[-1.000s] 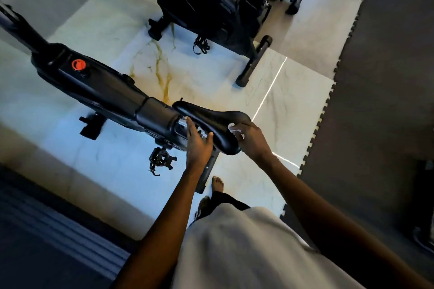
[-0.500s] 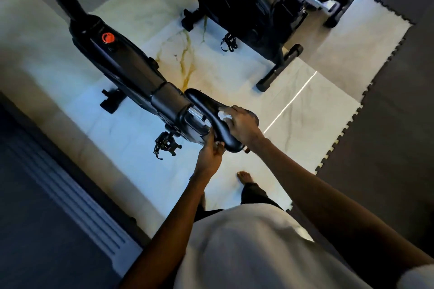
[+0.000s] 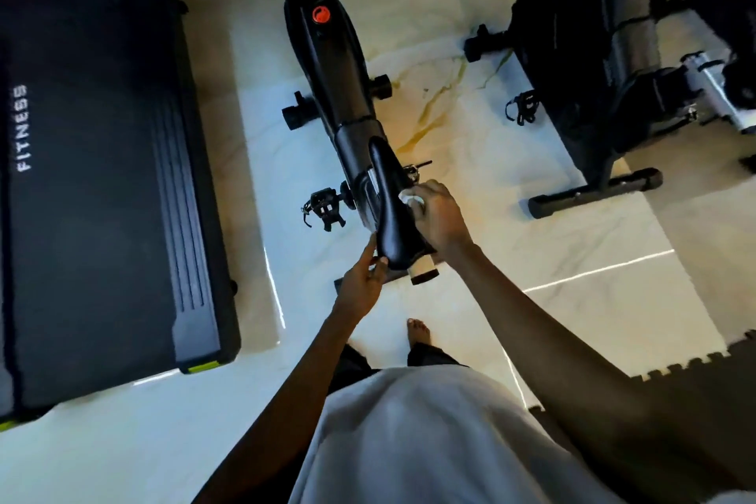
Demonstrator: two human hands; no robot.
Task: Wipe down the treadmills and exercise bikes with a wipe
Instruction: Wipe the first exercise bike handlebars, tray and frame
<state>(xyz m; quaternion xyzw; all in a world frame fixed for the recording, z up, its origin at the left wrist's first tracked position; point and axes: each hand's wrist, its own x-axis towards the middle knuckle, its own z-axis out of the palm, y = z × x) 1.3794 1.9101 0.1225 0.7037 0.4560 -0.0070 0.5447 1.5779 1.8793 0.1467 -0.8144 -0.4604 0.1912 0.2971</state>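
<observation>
The wipe (image 3: 410, 198) is a small white wad, bunched under the curled fingers of the right hand (image 3: 439, 217) and pressed against the right edge of the seat (image 3: 388, 213) of the middle exercise bike (image 3: 327, 65), about midway along that edge. The left hand (image 3: 360, 282) holds the rear left corner of the seat, thumb up the side and fingers tucked beneath, apparently to steady it. The wipe is judged light, soft and probably damp, so it will crumple and slide rather than hold a shape. Take it as a wad under the fingertips with the palm bearing down, not by a loose corner. The seat looks smooth, glossy and firm, narrow at the nose and broad at the rear. It may twist on its post under side pressure, so brace it at the broad rear edge. The bike appears heavy and stands on the pale floor (image 3: 532, 237), between a treadmill (image 3: 102, 196) to the left and a second bike (image 3: 593, 65) to the right.
</observation>
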